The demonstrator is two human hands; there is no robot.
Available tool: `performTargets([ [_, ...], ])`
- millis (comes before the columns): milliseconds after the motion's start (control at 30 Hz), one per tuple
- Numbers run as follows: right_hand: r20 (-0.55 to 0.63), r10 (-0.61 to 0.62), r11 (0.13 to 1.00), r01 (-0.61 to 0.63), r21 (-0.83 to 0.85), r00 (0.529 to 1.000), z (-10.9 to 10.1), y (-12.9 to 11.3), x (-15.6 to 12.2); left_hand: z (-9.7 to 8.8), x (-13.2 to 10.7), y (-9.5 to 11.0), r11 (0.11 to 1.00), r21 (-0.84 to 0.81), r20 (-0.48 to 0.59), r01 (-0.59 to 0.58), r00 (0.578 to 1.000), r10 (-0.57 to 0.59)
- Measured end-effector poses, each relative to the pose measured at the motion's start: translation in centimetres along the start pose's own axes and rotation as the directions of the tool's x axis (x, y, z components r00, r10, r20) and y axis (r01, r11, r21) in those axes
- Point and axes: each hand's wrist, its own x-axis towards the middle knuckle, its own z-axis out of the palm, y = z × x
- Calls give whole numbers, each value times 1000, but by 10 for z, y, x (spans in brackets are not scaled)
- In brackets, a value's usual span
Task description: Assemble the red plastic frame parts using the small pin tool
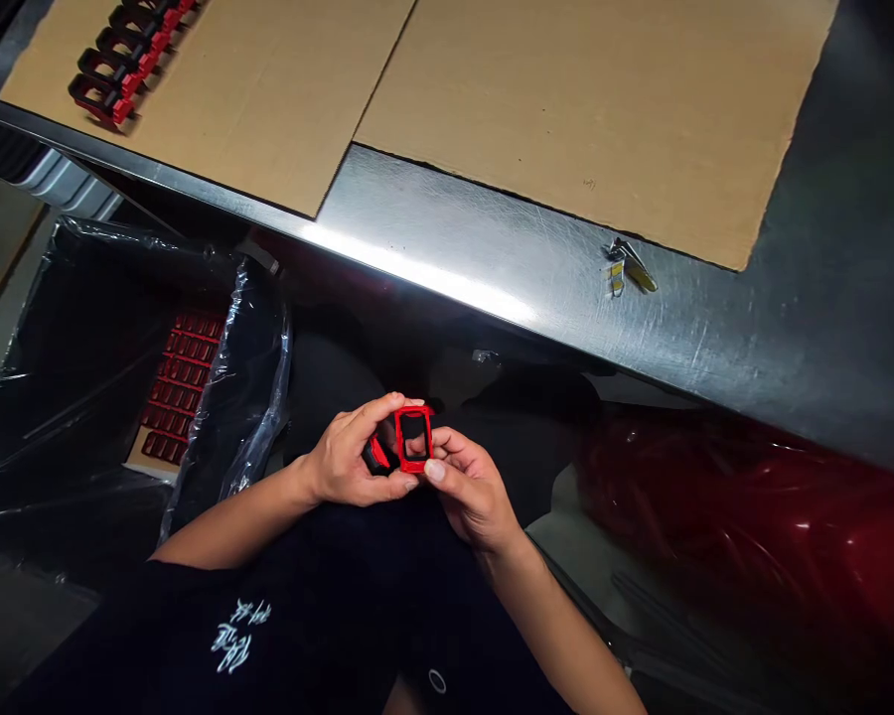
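My left hand point(354, 452) and my right hand point(473, 487) hold a red rectangular plastic frame point(413, 412) up between them, above my lap. Its open middle shows my fingers behind it. The fingertips of both hands pinch its edges. A smaller black-and-red part point(376, 455) sits against the left hand's fingers, partly hidden by them and by the frame.
A steel table edge point(417, 260) runs across the view, with cardboard sheets point(566, 89) on top. A row of black-and-red parts point(111, 74) lies at top left. A small metal tool point(626, 268) lies on the steel. A plastic-lined box point(179, 382) holds red parts at left; glossy dark red plastic point(745, 516) lies at right.
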Motion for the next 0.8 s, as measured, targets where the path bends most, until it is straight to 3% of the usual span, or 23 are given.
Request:
performTargets([
  [167, 44, 48, 998, -46, -46, 998, 1, 1, 0, 0, 6, 4, 997, 35, -34, -64, 997, 65],
  [333, 124, 11, 954, 27, -299, 992, -2, 0, 0, -3, 12, 4, 991, -22, -34, -129, 991, 129],
  [467, 64, -23, 890, 49, -454, 998, -8, -4, 3, -3, 10, 4, 992, -30, 2, -124, 992, 124],
  [667, -152, -114, 945, 60, -322, 982, -18, -4, 13, -5, 9, 6, 992, -60, 21, -113, 993, 115],
  [733, -134, -94, 959, 54, -278, 986, -18, -4, 11, -6, 9, 5, 991, -86, 18, -98, 995, 100],
  [800, -34, -32, 981, 25, -195, 999, -17, -3, 7, -5, 6, 5, 989, -137, -5, -61, 998, 61],
])
